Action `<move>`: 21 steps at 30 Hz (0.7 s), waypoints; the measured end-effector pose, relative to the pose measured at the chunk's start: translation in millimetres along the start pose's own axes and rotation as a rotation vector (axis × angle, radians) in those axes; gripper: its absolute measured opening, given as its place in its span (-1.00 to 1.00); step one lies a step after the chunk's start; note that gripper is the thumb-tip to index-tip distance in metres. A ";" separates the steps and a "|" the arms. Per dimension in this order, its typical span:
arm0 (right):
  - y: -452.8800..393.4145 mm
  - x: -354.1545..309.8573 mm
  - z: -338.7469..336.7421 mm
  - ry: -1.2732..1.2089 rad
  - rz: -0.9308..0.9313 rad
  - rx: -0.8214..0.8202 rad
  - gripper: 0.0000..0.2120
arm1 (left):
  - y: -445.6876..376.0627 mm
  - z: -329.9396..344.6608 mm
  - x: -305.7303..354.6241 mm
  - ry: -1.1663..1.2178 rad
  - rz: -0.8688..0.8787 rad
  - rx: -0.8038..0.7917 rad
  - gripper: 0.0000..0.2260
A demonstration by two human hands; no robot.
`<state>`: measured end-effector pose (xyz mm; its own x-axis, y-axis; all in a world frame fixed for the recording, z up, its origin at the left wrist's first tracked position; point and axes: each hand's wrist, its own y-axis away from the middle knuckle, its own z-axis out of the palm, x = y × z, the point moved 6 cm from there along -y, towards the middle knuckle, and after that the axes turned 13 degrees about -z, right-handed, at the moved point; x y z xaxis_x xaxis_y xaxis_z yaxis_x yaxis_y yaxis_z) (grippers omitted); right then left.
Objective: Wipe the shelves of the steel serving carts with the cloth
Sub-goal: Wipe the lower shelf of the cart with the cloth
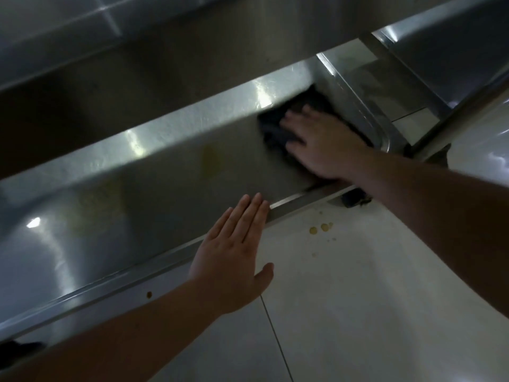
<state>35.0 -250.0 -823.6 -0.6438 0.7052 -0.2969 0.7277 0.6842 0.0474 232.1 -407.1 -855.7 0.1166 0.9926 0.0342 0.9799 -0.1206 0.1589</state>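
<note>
A steel cart shelf [165, 188] runs diagonally across the view, with a raised rim all round. My right hand [322, 144] lies flat on a dark cloth [275, 125] and presses it onto the shelf near its far right corner. The cloth is blurred and partly hidden under the palm. My left hand [237, 252] is flat with fingers together, resting on the shelf's near rim [297, 201], and it holds nothing.
A second steel shelf [137, 64] lies beyond the first one, and another cart's shelf [454, 56] stands at the upper right. White floor tiles [358, 299] below carry several yellowish drips [321, 228]. A dark caster [354, 198] sits under my right forearm.
</note>
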 end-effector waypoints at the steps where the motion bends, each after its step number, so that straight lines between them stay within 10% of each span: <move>1: 15.6 -19.1 8.0 0.006 -0.125 -0.022 -0.45 | 0.1 0.7 0.4 -0.004 -0.001 -0.003 -0.11; 4: 37.1 -25.4 14.4 0.031 -0.293 -0.068 -0.43 | 0.5 0.6 0.7 -0.002 0.000 -0.008 -0.10; 14: -77.5 78.0 -22.3 0.019 0.360 0.017 -0.36 | -0.7 -1.4 0.7 0.034 0.004 -0.015 -0.09; 21: -76.4 -90.3 26.8 -0.119 -0.177 -0.068 -0.43 | -1.3 1.0 2.4 0.020 0.000 -0.026 -0.09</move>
<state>43.9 -371.0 -825.9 -0.7245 0.5492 -0.4165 0.5859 0.8090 0.0476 231.2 -404.6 -856.8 0.1127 0.9922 0.0538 0.9753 -0.1208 0.1848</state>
